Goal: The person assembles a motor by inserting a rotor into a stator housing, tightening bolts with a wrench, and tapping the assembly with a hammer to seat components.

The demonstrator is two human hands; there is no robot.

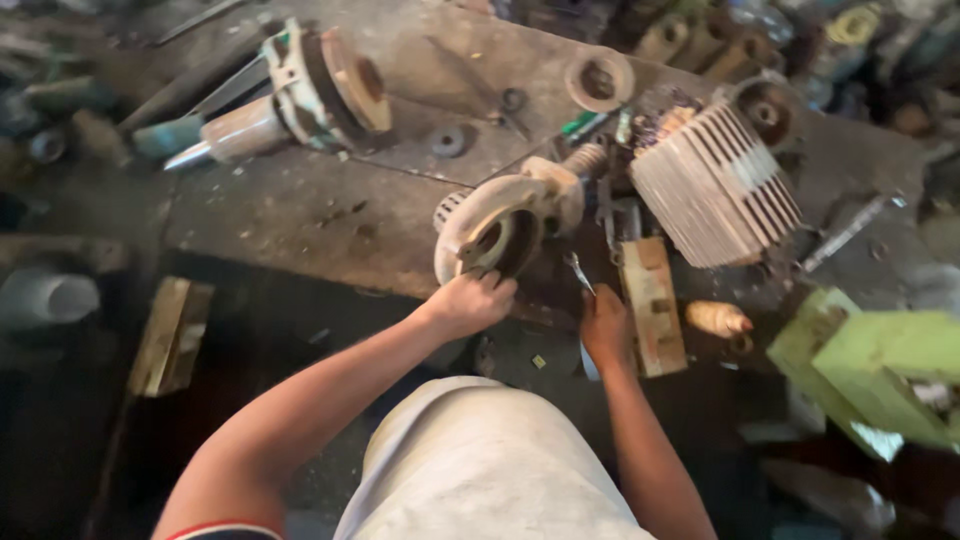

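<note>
Quick count: two hands, left hand [470, 300] and right hand [605, 328]. One finned motor housing [715, 185], one round end cover [500, 225], one wooden block [652, 305], one loose ring [600, 80], one green box [880, 375].

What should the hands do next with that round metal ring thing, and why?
Probably bring the tool in the right hand up to the round motor cover, because the left hand grips its lower rim at the workbench edge.
</note>
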